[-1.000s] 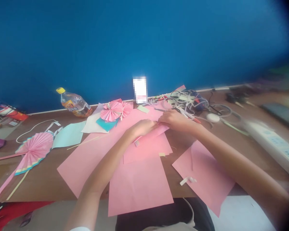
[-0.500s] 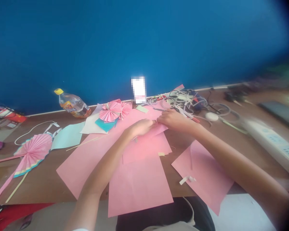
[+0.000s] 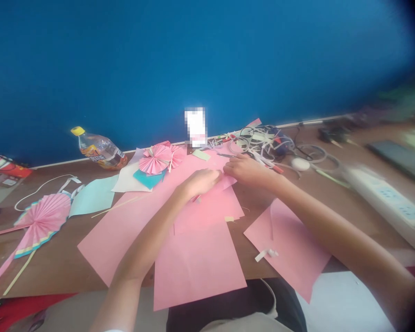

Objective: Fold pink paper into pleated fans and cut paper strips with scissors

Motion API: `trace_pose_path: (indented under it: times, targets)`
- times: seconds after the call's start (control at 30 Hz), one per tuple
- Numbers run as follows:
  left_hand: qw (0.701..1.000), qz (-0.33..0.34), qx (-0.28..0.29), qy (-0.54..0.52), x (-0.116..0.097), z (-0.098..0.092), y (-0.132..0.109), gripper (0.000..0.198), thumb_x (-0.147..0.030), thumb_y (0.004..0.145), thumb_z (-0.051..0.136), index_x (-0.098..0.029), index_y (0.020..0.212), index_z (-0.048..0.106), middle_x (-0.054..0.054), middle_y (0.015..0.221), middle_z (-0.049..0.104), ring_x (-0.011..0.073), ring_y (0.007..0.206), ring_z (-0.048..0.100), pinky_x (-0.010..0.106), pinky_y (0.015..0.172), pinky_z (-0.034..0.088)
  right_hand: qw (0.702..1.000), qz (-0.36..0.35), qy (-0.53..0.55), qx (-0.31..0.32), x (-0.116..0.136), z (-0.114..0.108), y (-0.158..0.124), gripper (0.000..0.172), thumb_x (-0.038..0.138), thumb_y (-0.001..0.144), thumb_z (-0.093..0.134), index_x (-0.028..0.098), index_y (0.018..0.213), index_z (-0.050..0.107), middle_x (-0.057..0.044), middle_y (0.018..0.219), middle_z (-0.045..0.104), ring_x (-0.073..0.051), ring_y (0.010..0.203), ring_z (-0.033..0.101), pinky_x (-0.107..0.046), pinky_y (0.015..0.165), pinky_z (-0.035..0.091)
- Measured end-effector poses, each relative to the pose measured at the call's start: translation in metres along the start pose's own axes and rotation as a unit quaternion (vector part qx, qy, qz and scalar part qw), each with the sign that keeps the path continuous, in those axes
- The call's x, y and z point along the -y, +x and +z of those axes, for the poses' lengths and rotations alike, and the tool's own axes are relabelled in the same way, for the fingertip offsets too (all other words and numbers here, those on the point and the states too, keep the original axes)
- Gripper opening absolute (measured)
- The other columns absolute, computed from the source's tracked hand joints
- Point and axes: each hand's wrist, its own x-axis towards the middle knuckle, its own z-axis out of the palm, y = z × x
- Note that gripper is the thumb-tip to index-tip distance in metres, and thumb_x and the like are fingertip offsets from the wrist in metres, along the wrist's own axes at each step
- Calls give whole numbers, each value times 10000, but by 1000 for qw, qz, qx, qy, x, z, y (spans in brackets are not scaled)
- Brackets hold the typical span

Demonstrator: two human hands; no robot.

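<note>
My left hand (image 3: 198,181) and my right hand (image 3: 246,169) meet over a pink paper sheet (image 3: 212,207) in the middle of the brown table (image 3: 62,258). Both hands pinch the far edge of that sheet, fingers curled and close together. More pink sheets lie around it: a large one (image 3: 124,230) on the left, one (image 3: 197,267) at the near edge, one (image 3: 290,249) under my right forearm.
Pleated pink paper fans (image 3: 161,159) lie behind the hands, and a larger fan (image 3: 41,221) at the left. A plastic bottle (image 3: 98,150) lies on its side by the blue wall. A tangle of cords and paper strips (image 3: 269,143) and a white power strip (image 3: 387,203) are on the right.
The view has shifted slightly, so everything sits a little left and lower. Both hands stay pinched on the same pink sheet with small finger movement.
</note>
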Motion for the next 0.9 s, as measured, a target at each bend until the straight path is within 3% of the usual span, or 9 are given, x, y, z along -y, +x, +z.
trace_pose_path:
  times: [0.1, 0.37, 0.57, 0.63, 0.77, 0.9]
  targets:
    - [1000, -21, 7, 8, -1, 0, -1, 327, -361, 990, 355, -188, 910, 620, 96, 876, 670, 216, 810, 653, 274, 678, 425, 1000, 6, 10, 1, -4, -2, -2, 191, 41, 869, 453, 176, 802, 571, -60, 761, 646, -211, 753, 503, -325, 702, 228]
    - [999, 11, -26, 46, -2, 2, 2, 366, -341, 998, 308, -171, 982, 632, 126, 932, 689, 241, 824, 665, 290, 645, 422, 1000, 4, -2, -2, 1, -11, -3, 211, 9, 828, 461, 180, 822, 585, -61, 758, 652, -215, 751, 517, -332, 715, 232]
    - [1000, 8, 9, 24, -2, -1, -2, 402, -344, 1004, 268, -166, 963, 626, 105, 777, 675, 211, 626, 641, 293, 578, 394, 1000, 11, 10, 15, -15, -15, -9, 258, -14, 797, 450, 191, 813, 606, -47, 729, 660, -202, 720, 526, -332, 702, 220]
    - [999, 6, -2, 39, -4, -2, -3, 405, -331, 1003, 265, -163, 944, 629, 117, 783, 676, 222, 643, 646, 297, 577, 391, 1000, 12, 8, 12, -18, -16, -10, 244, 3, 809, 462, 190, 828, 616, -51, 737, 666, -207, 740, 532, -334, 701, 217]
    - [998, 9, -25, 48, -6, -3, -2, 408, -321, 1004, 268, -162, 922, 635, 125, 797, 682, 236, 705, 661, 297, 600, 400, 999, 21, -23, -4, -8, -17, -7, 208, 37, 848, 469, 183, 790, 605, -70, 750, 670, -218, 769, 535, -344, 716, 222]
    - [999, 7, -25, -20, -5, -4, -3, 411, -384, 1002, 276, -177, 902, 617, 91, 768, 681, 202, 661, 642, 283, 586, 390, 999, 23, -24, -6, 5, -18, -1, 225, 12, 833, 477, 190, 816, 614, -56, 730, 666, -212, 744, 534, -350, 716, 227]
